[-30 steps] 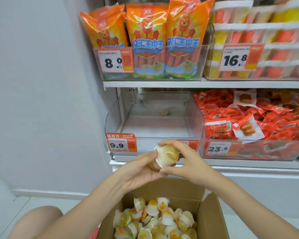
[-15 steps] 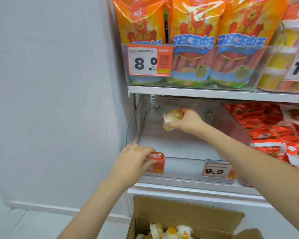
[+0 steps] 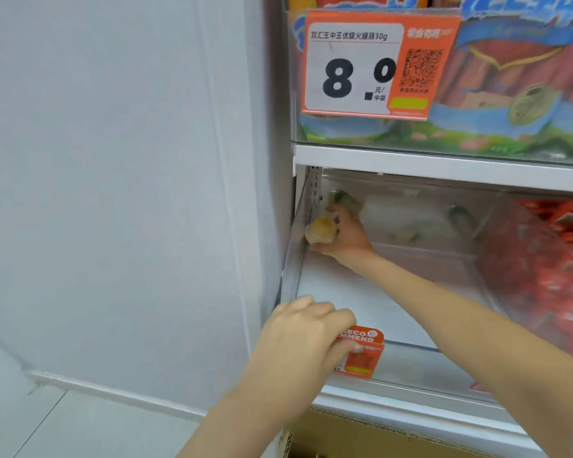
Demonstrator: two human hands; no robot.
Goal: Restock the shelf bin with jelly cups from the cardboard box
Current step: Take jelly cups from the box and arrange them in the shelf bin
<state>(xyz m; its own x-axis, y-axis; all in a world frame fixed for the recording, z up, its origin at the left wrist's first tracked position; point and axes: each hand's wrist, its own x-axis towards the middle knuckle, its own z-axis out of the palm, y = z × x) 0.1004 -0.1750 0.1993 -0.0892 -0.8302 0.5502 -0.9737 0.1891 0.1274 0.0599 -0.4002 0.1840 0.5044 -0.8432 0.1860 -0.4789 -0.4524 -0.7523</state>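
1. A jelly cup (image 3: 321, 230) is being gripped by the curled fingers of the right hand (image 3: 343, 234) — deep inside the clear shelf bin (image 3: 407, 350), at its back left corner.
2. The bin's front edge is being held by the left hand (image 3: 306, 332), its fingers being bent over the rim just beside an orange price tag (image 3: 364, 353).
3. Below the left fingers, a strip of the cardboard box (image 3: 344, 434) is being shown — its contents cannot be told.
4. Above the right fingers, an "8.0" price label (image 3: 371, 64) is being displayed on the upper shelf.

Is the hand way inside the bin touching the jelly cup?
Touching. The head view shows the right hand with fingers wrapped around the jelly cup.
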